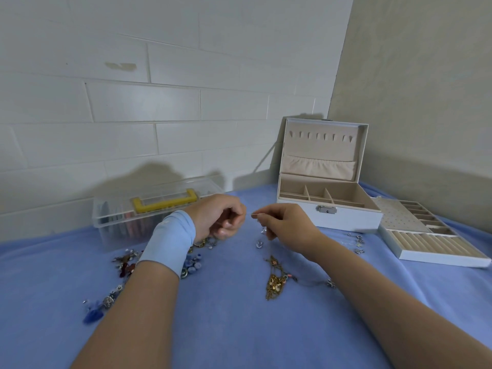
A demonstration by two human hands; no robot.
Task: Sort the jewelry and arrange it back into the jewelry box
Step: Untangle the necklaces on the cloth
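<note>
Jewelry [125,265] lies scattered on the blue-covered counter [226,320] at left. The left hand [218,217] and right hand [286,225] both pinch a thin silver chain [252,214] stretched between them, above a gold necklace [275,280]. Farther right, the jewelry box [328,201] stands open beside a ring tray [426,235].

No readable text

Nothing legible shows on the jewelry box [351,221], the tray [442,259] or the clear case [111,222] (its yellow handle [165,203] is plain as well). The tiled wall [159,102] carries marks only, not lettering.
</note>
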